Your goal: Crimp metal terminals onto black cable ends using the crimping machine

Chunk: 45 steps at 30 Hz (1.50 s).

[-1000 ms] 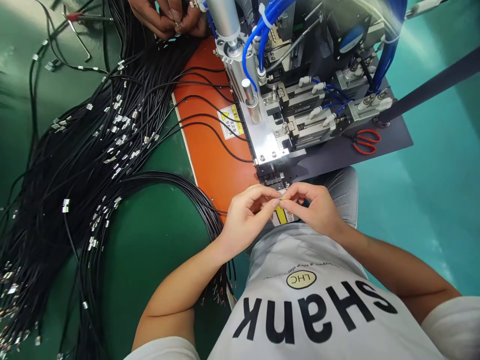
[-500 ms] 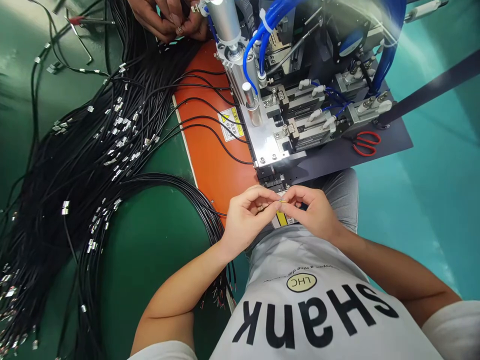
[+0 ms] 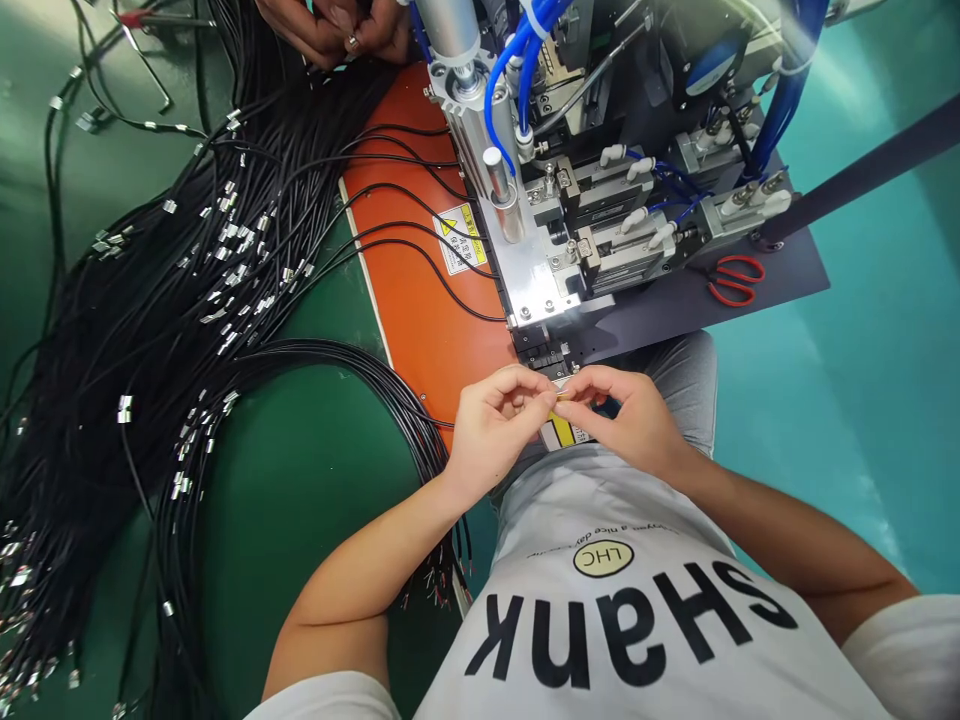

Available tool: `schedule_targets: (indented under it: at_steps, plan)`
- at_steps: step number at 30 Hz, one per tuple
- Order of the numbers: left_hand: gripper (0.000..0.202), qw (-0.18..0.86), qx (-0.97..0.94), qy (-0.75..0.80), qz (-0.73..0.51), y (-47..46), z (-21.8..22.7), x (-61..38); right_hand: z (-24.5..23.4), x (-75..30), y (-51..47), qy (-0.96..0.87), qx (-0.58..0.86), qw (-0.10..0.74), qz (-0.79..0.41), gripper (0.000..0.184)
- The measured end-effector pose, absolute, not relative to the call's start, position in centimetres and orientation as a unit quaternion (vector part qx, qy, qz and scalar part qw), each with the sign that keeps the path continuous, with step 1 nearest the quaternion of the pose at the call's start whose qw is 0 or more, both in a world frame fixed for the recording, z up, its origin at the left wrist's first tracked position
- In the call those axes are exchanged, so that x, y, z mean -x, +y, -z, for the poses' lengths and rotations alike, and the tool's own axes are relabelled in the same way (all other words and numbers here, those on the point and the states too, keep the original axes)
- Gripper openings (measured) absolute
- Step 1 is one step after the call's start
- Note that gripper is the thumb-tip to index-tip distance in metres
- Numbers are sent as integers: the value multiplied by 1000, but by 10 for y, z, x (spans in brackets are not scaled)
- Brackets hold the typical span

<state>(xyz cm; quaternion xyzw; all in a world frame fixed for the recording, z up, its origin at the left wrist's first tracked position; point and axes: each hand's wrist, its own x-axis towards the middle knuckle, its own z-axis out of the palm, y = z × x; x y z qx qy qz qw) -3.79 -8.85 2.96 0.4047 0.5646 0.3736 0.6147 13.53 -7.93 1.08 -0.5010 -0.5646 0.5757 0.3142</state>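
My left hand (image 3: 499, 425) is closed in a pinch, and a black cable (image 3: 441, 423) runs in behind it from the bundle on the left. Opposite, my right hand (image 3: 634, 415) also pinches, its thumb and forefinger almost touching the left fingertips. Between the two hands shows a bit of thin wire ends (image 3: 562, 389); most of the cable's tip is hidden by the fingers. Just below is a yellow-and-white label (image 3: 564, 431). Beyond my fingertips sits the black slotted edge of the machine's fixture (image 3: 544, 352).
A metal machine (image 3: 525, 270) with blue air hoses stands ahead, several black cables entering its left side over an orange plate (image 3: 405, 310). Black cables with silver connectors (image 3: 232, 260) cover the green table. Red-handled scissors (image 3: 736, 280) lie right. Another person's hands (image 3: 345, 30) work at the top.
My hands stay together at the same spot, with only a slight shift of the fingertips. The whole view has shifted slightly.
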Motion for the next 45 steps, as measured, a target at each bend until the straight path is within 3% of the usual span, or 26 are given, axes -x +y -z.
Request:
schedule_targets:
  at_steps: [4,19,27,31,35,38,45]
  plan:
    - [19,615,-397,571,-371,-88,-30,38,-18,-139,-80,-582,501,346,-539,23]
    - [20,626,-381,573,-367,-87,-30,38,-22,-138,-81,-607,500,377,-489,15]
    - [17,580,-455,570,-363,-89,-26,36,-16,-134,-77,-603,516,381,-475,6]
    - [15,499,-576,562,-323,-93,-20,44,-13,-141,-74,-581,528,359,-505,8]
    - [6,315,-732,524,-301,-86,-13,57,-3,-149,-61,-552,549,341,-526,8]
    - [14,208,-795,487,-296,-75,-3,63,10,-149,-48,-530,544,344,-552,9]
    - [27,142,-831,469,-262,-64,19,67,31,-143,-31,-472,546,333,-607,19]
